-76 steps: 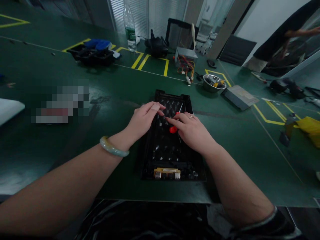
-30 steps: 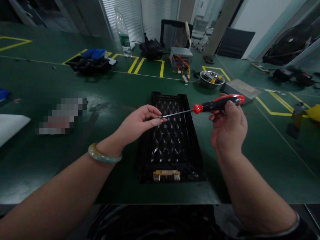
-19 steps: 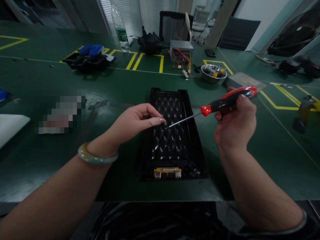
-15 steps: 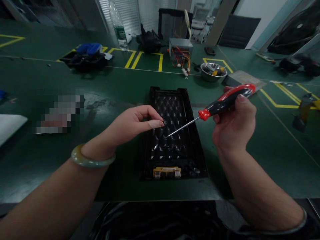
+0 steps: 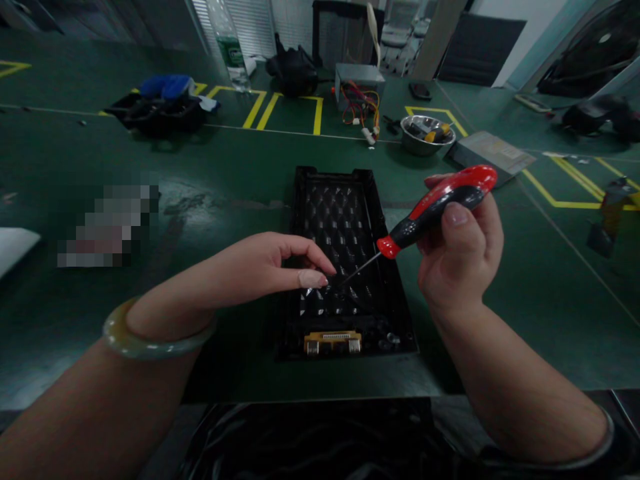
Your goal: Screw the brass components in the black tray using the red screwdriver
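In my right hand (image 5: 463, 240) is a screwdriver (image 5: 430, 210) with a red and black handle, its thin shaft slanting down to the left. The shaft's tip is over a black plastic casing (image 5: 393, 293) with a patterned inside, lying on the table. Close to that tip, my left hand (image 5: 275, 267) has its thumb and forefinger brought together; whatever is between them is too small to make out. At the casing's near end sits a yellowish circuit board (image 5: 333, 342) with metal ports.
Behind the casing stand a metal power supply (image 5: 359, 87) with loose wires and a steel bowl (image 5: 423, 143) holding tools. A black tray (image 5: 155, 117) with something blue is at the back left, near a plastic bottle (image 5: 230, 50). A flat grey box (image 5: 493, 155) lies at right.
My left fingers have moved down and slightly right, closer to the screwdriver's tip. The screwdriver in my right hand has shifted left, its tip a little lower. The casing stays in place.
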Demonstrator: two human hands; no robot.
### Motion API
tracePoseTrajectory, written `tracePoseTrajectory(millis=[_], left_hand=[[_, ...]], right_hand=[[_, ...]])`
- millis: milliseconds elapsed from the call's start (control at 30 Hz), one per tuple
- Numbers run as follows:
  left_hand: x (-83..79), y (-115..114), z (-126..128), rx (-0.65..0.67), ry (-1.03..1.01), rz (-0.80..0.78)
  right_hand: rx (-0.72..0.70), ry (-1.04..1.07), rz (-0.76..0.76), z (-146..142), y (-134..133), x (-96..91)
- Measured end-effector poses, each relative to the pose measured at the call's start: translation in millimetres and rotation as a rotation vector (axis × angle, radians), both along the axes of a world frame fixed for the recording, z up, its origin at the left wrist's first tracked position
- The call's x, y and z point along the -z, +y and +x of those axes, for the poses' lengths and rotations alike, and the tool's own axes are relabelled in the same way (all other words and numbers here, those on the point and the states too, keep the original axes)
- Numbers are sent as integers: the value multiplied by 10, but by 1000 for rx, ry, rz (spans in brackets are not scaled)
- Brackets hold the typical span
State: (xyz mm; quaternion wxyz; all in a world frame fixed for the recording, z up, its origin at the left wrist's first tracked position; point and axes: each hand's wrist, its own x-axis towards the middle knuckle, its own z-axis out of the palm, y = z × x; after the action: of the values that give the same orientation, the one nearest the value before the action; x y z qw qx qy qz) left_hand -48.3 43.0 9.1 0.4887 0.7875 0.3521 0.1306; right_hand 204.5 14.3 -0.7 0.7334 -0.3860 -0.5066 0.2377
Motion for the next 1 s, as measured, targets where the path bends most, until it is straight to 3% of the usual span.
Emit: tracePoseTrajectory(millis=[100, 267, 433, 567, 733, 1000], left_hand=[[-21, -26, -27, 59, -4, 17], [-63, -59, -63, 253, 88, 176], [-52, -95, -55, 279, 151, 182], [-6, -121, -43, 356, 203, 232], [7, -202, -33, 250, 324, 319], [-45, -329, 49, 182, 375, 308]], right_hand=[[19, -4, -16, -7, -6, 7], [2, -8, -21, -18, -21, -1], [-47, -13, 29, -65, -50, -5], [3, -82, 73, -93, -69, -1], [12, -55, 128, -123, -75, -15], [11, -47, 162, -133, -61, -21]])
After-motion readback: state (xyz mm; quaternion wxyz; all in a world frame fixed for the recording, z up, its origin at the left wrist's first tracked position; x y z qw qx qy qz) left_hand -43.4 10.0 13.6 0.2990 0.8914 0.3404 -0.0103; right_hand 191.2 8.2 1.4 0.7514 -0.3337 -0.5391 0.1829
